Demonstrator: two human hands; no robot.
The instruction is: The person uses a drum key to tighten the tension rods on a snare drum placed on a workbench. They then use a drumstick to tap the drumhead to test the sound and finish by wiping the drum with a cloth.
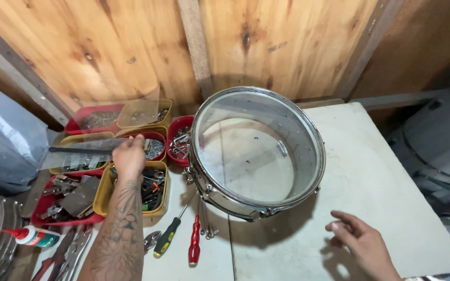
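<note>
A chrome snare drum shell (256, 151) with a clear head rests tilted on the white table (371, 177). My left hand (129, 156) reaches over the parts trays at the left, its fingers at a red tray of small screws (156, 148); I cannot tell if it pinches anything. My right hand (358, 239) hovers open above the table at the lower right, apart from the drum, holding nothing.
Several red and yellow trays (105, 192) hold screws, lugs and metal parts against the wooden wall (131, 52). A black-yellow screwdriver (166, 238), a red screwdriver (194, 244), pliers (74, 250) and a glue bottle (32, 237) lie at the front left. Drum shells stand at the right.
</note>
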